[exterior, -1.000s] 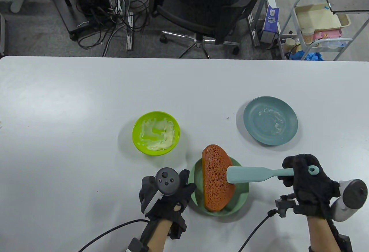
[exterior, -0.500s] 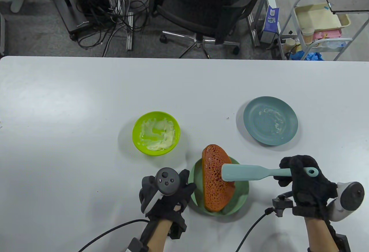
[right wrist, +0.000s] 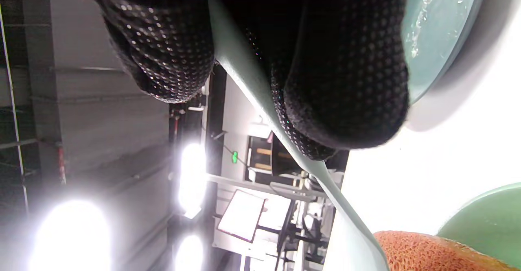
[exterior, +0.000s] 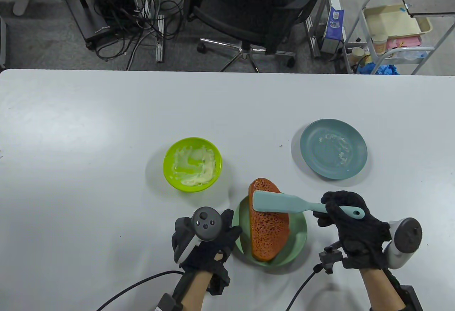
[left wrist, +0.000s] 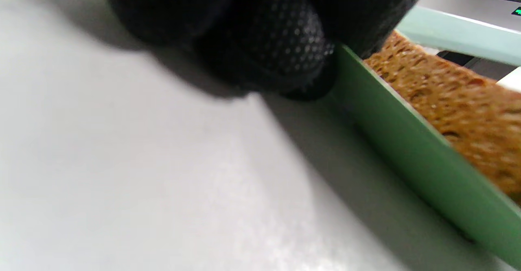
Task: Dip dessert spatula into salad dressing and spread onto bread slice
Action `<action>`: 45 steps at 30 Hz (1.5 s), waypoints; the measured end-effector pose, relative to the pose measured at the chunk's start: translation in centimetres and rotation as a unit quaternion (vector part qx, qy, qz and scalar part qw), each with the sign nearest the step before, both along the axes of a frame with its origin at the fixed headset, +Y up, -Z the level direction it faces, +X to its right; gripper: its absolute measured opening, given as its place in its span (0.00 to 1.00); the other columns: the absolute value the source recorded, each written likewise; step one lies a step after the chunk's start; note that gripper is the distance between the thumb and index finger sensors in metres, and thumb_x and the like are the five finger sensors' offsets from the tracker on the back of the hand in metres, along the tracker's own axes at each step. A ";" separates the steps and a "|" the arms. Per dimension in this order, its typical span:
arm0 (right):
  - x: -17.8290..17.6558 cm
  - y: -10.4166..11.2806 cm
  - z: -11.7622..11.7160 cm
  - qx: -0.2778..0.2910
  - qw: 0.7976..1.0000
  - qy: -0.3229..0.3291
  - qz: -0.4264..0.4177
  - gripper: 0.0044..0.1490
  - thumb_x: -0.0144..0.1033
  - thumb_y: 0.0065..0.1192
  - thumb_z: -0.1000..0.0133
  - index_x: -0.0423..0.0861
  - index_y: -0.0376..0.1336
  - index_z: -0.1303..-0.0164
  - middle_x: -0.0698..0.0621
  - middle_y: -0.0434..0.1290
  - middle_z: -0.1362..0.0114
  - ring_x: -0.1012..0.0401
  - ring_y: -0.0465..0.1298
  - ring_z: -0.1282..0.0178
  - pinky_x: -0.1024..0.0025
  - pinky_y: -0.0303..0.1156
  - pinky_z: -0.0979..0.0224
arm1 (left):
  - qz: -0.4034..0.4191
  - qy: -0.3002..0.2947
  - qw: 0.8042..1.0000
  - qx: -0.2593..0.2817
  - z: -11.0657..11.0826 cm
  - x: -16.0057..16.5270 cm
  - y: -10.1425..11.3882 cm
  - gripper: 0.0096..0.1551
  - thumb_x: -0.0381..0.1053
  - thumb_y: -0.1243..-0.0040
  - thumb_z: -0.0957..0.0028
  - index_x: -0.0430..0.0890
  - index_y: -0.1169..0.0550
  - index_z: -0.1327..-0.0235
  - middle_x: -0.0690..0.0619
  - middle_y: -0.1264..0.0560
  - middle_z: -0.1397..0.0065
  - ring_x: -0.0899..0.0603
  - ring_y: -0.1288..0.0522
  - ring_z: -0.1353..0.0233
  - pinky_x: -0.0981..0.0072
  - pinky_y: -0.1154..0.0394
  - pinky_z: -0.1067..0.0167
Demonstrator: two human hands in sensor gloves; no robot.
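Note:
An orange-brown bread slice (exterior: 267, 232) lies on a green plate (exterior: 298, 238) near the table's front edge. My right hand (exterior: 343, 215) grips the handle of a pale teal dessert spatula (exterior: 280, 202). The spatula's blade lies across the far part of the bread. My left hand (exterior: 213, 236) rests on the table against the plate's left rim; in the left wrist view its fingers (left wrist: 285, 43) touch the plate's rim (left wrist: 407, 149) beside the bread (left wrist: 447, 92). A lime green bowl (exterior: 192, 164) with pale dressing stands to the far left of the plate.
A blue-grey plate (exterior: 333, 148) with white smears stands at the right, also seen in the right wrist view (right wrist: 439, 27). Cables trail from both wrists over the table's front edge. An office chair (exterior: 256, 9) stands beyond the table's far edge.
My right hand has moved left with the spatula. The blade has slid from the bread's right side to its far left part. The left hand has not moved.

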State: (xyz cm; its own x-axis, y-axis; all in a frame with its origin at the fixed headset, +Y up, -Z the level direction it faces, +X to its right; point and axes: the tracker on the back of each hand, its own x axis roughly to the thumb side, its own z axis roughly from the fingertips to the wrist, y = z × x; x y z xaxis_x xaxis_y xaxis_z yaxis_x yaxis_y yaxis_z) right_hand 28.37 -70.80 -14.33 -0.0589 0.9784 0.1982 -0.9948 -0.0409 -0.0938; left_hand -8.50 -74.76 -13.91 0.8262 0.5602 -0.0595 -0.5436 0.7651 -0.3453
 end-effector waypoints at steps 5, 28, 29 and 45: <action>0.3 0.0 0.0 0.000 1.000 -0.019 -0.013 0.28 0.40 0.75 0.50 0.45 0.65 0.42 0.37 0.74 0.39 0.42 0.84 0.53 0.60 0.88 0.53 | 0.000 0.000 1.000 0.000 0.0 0.0 0.0 0.33 0.58 0.34 0.44 0.45 0.28 0.29 0.57 0.16 0.54 0.54 0.14 0.63 0.70 0.17 0.66; 2.1 0.2 0.2 -0.019 0.997 -0.054 -0.052 0.26 0.39 0.73 0.46 0.45 0.64 0.42 0.36 0.73 0.38 0.39 0.82 0.54 0.56 0.86 0.53 | -0.001 0.000 1.000 0.001 0.0 0.0 0.0 0.33 0.58 0.34 0.44 0.45 0.28 0.29 0.57 0.16 0.54 0.54 0.14 0.63 0.70 0.17 0.66; 2.1 0.1 0.1 -0.018 0.997 -0.051 -0.052 0.26 0.39 0.73 0.47 0.44 0.64 0.42 0.36 0.73 0.39 0.40 0.82 0.54 0.56 0.86 0.54 | -0.001 0.000 1.000 0.001 0.0 0.0 0.0 0.33 0.58 0.34 0.44 0.44 0.28 0.29 0.57 0.16 0.54 0.54 0.14 0.63 0.70 0.17 0.66; 1.1 -0.6 -0.5 -0.037 0.996 -0.008 -0.080 0.27 0.44 0.72 0.48 0.44 0.65 0.44 0.36 0.75 0.41 0.42 0.84 0.59 0.60 0.88 0.58 | -0.001 0.000 1.000 0.001 0.0 0.0 0.0 0.33 0.58 0.34 0.44 0.44 0.28 0.29 0.57 0.16 0.54 0.54 0.14 0.63 0.70 0.17 0.66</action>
